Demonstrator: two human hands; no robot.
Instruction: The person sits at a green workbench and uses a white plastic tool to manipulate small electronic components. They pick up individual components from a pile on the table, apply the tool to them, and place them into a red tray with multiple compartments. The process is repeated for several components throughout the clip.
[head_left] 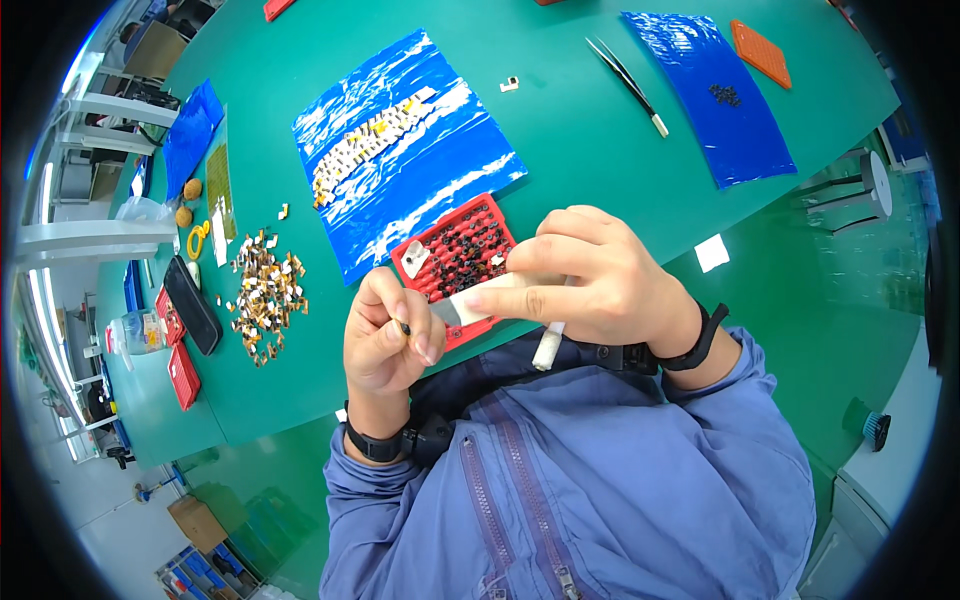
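The left hand (385,340) pinches, its thumb (383,345) against curled fingers; the right hand (595,280), just beside it, points a finger leftward. The left forearm (378,412) extends forward; the right forearm (683,327) slants inward.

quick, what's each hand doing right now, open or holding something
Left hand: closed, pinching a small black part.
Right hand: closed, holding a white-ended tool.
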